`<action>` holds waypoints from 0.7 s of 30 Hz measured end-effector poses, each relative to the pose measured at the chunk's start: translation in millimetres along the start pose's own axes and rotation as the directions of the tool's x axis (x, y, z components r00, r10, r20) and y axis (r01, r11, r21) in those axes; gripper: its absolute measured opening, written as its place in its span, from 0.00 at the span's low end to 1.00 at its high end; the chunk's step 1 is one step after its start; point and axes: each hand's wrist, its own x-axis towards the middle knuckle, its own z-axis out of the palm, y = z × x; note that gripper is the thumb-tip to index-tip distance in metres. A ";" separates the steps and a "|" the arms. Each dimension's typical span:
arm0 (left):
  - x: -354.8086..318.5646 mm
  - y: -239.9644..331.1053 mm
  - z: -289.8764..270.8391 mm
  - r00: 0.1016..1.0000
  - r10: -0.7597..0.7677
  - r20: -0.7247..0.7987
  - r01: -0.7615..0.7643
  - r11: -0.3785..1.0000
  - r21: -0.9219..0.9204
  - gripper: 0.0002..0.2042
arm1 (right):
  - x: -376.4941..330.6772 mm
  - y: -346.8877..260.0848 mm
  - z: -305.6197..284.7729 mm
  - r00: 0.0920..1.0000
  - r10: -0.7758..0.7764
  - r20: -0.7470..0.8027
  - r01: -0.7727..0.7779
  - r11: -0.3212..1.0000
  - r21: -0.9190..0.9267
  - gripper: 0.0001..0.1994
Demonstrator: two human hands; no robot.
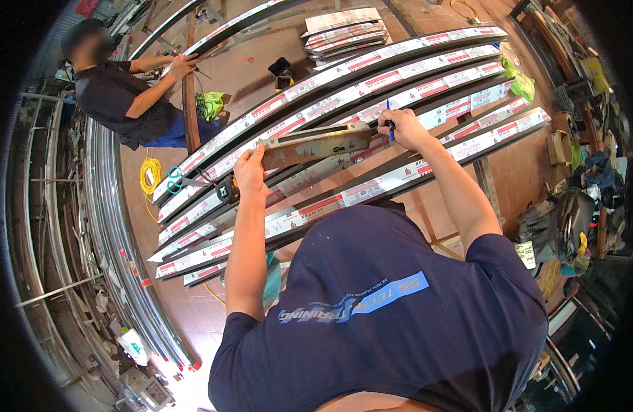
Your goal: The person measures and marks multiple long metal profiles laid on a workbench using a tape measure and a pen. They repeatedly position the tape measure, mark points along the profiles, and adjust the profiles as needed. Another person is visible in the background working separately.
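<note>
My left hand grips the left end of a worn, brownish metal piece with a long slot along it. This piece lies across several long profiles wrapped in white and red printed film. At its right end, my right hand is closed around a blue pen. Whether that hand also touches the metal is hard to see. Close to my left wrist, an orange and black tape measure sits on the profiles. Teal-handled scissors lie farther left.
A co-worker at the far left handles another long profile. Flat panels are stacked at the back. A yellow cord lies coiled on the left, beside bundled shiny metal lengths. Clutter and a green cloth are on the right.
</note>
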 end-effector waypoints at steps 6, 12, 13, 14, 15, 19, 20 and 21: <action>3.7 -35.4 -14.6 0.976 -0.216 -0.031 0.210 0.970 -0.123 0.19 | 9.4 -5.0 3.5 0.998 0.066 0.022 -0.065 0.998 -0.013 0.12; 6.6 -59.0 -23.4 0.998 -0.017 -0.064 0.014 0.998 -0.057 0.18 | 22.1 -4.4 2.8 0.983 0.084 0.162 -0.068 0.993 -0.097 0.13; 8.5 -58.6 -27.0 0.998 -0.007 -0.062 0.008 1.000 0.022 0.19 | 22.5 -4.0 5.0 0.979 0.091 0.183 -0.076 0.993 -0.088 0.13; 13.0 -56.1 -29.2 0.998 -0.022 -0.064 0.030 0.993 0.112 0.21 | 24.2 -4.3 8.2 0.972 0.120 0.201 -0.106 0.991 -0.080 0.13; 18.1 -50.8 -35.2 0.998 -0.049 -0.032 0.054 0.980 0.191 0.23 | 25.9 -5.5 13.1 0.967 0.157 0.202 -0.126 0.979 -0.160 0.15; 38.7 -29.7 -35.3 0.993 -0.104 0.059 0.054 0.829 0.556 0.32 | 11.9 -11.6 23.6 0.992 0.105 0.065 -0.094 0.985 -0.143 0.19; 40.0 -27.1 -34.0 0.995 -0.072 0.068 0.016 0.793 0.609 0.34 | 8.6 -14.9 24.2 0.995 0.093 0.039 -0.088 0.990 -0.115 0.18; 41.6 -23.8 -32.7 0.994 -0.091 0.064 0.029 0.772 0.635 0.35 | 6.6 -18.3 24.2 0.996 0.091 0.021 -0.089 0.992 -0.087 0.18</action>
